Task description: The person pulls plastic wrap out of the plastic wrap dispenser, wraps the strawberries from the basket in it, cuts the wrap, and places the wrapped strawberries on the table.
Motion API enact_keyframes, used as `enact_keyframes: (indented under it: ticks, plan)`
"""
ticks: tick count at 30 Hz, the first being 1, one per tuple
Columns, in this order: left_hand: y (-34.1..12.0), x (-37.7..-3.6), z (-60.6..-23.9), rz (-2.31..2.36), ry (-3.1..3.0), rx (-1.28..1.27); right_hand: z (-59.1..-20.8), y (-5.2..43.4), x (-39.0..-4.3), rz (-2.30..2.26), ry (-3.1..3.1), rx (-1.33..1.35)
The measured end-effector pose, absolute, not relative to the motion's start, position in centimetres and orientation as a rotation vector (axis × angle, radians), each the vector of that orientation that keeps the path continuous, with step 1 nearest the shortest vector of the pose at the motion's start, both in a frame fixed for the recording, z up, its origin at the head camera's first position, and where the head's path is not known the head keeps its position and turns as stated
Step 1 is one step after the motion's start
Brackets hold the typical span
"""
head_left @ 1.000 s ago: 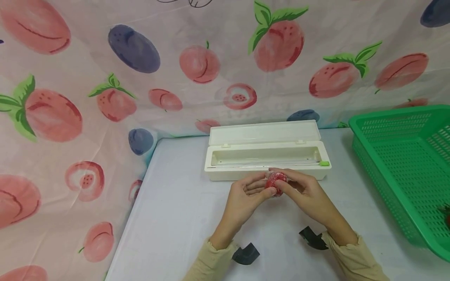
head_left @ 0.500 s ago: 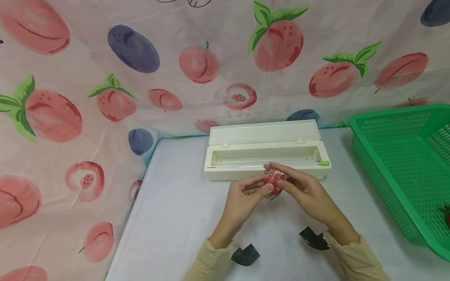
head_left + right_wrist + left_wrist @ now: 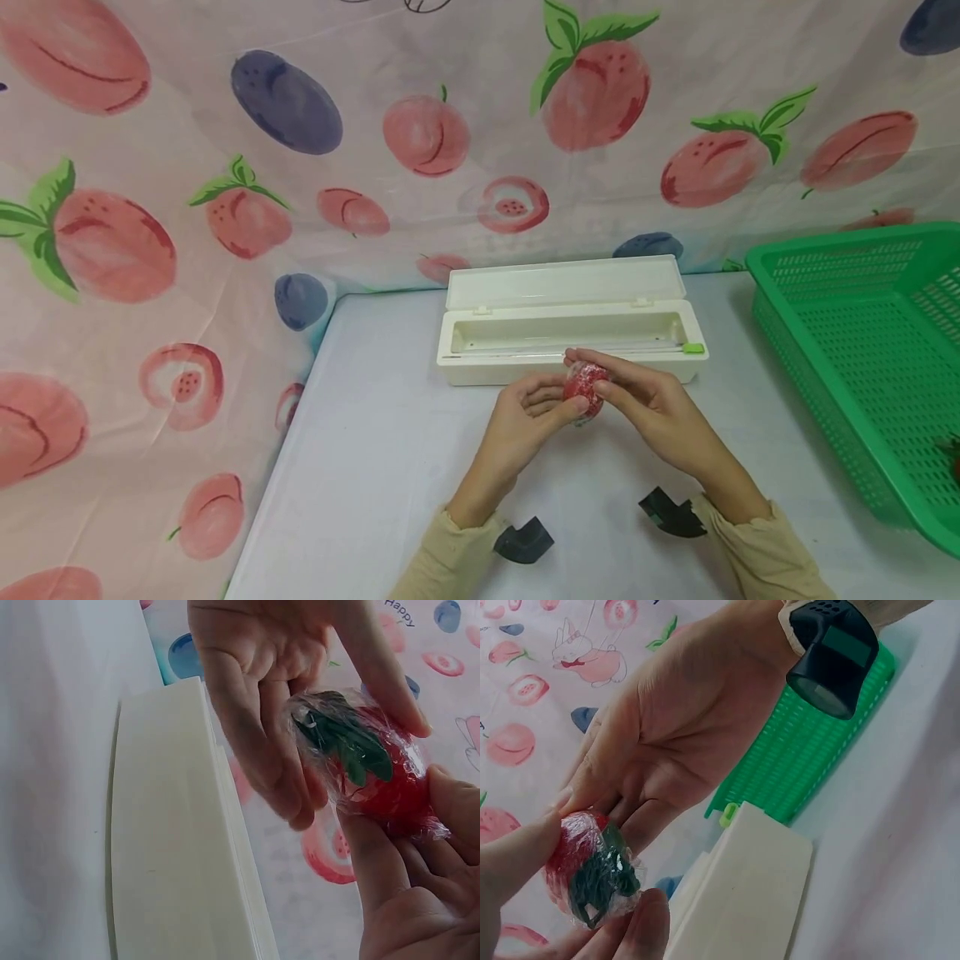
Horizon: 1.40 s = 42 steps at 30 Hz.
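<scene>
A red strawberry with green leaves is wrapped in clear cling film, raised above the table between both hands. My left hand pinches it from the left, thumb in front and fingers behind. From the right, my right hand holds it with the thumb on its near face and fingers reaching over the far side. In the left wrist view the film-covered leaves of the strawberry face the camera. Crinkled film wraps around the strawberry in the right wrist view.
Behind the hands stands a long white cling film dispenser, lid raised, with a green slide cutter. A green plastic basket on the right holds a red item with green leaves, partly out of frame. A fruit-print cloth hangs behind.
The strawberry has turned a little between the fingers, showing more of its red side. The right fingertips have shifted slightly left over its top. The dispenser and basket stay put.
</scene>
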<state>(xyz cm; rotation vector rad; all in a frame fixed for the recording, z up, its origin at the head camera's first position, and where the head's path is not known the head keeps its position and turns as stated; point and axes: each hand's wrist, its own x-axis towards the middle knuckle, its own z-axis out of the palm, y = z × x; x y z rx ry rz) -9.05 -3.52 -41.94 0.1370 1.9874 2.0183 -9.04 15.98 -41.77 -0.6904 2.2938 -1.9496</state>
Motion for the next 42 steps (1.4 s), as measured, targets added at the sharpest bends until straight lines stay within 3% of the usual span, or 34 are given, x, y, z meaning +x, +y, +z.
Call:
enact_keyframes:
  ticks: [31, 42]
  plan:
    - [-4.21, -9.21, -41.19, 2.213, 1.911, 0.157, -41.34, 16.40, -8.93, -2.069, 2.419, -0.316]
    - [-4.43, -9.23, -41.32, 2.270, 1.960, 0.132, -41.66, 16.19, -8.93, -2.032, 2.287, -0.458]
